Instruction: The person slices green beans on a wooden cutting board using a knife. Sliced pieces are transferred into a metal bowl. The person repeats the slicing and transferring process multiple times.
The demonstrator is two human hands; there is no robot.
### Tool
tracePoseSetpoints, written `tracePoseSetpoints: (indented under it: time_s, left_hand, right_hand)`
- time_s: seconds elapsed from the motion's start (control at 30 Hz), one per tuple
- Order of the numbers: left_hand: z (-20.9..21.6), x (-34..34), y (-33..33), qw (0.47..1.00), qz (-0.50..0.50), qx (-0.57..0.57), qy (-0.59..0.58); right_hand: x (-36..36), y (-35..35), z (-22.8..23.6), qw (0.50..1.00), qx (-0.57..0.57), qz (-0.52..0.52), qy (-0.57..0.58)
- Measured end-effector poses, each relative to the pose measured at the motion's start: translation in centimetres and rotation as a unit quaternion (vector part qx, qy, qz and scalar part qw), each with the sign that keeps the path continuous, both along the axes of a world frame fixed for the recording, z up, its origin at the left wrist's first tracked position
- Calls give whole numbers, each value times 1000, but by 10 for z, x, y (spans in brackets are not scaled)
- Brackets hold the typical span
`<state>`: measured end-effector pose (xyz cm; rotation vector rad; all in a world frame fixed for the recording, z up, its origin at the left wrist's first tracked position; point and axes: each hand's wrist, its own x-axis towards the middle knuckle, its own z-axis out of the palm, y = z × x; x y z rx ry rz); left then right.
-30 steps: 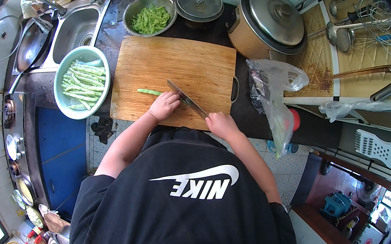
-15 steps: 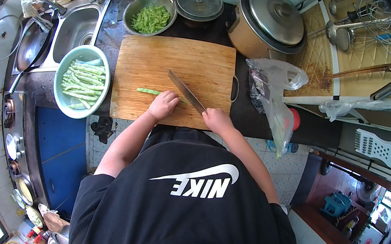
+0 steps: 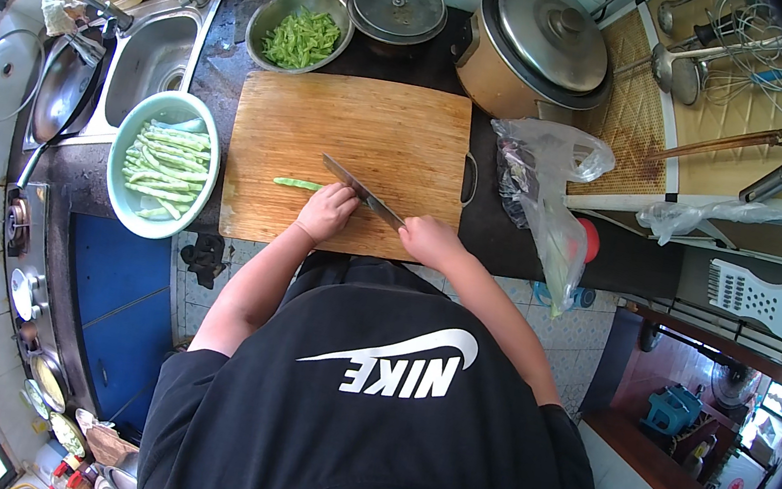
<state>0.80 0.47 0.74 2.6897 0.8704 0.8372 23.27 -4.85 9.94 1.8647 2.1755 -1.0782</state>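
On the wooden cutting board [image 3: 354,123] lies a green bean [image 3: 296,183], its left part sticking out from beneath my left hand [image 3: 326,213]. The fingers of that hand are curled and press the bean to the board. My right hand [image 3: 428,242] is closed around the handle of a kitchen knife [image 3: 362,190]. The blade slants up and left, close against the left fingertips, over the bean's right end; whether it touches the board is hard to see. A pale green basin [image 3: 116,186] of whole green beans [image 3: 167,164] stands left of the board.
Behind the board are a metal bowl [image 3: 260,15] of cut green pieces [image 3: 303,37], a lidded pot [image 3: 397,5] and a large rice cooker [image 3: 531,48]. A clear plastic bag [image 3: 558,194] lies at the right. The sink [image 3: 148,56] is at the left.
The knife has shifted slightly left and down, closer to my left fingertips. My right hand has moved a little left with it; my left hand and the bean stay put.
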Motion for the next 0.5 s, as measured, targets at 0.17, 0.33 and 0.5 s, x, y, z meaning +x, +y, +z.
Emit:
tracePoseSetpoints:
  time_s: [0.17,0.33,0.5]
  left_hand:
    - [1,-1,0,1000,-4,-1,-8]
    - [0,-2,-3,1000,-8,1,-10]
    - [0,-2,-3,1000,-4,3,-10]
  right_hand:
    - [-15,9,-13,1000,14,-15,3]
    - [-5,-1,-11,998,34,-40,24]
    - [0,-14,1,999,27,-28,18]
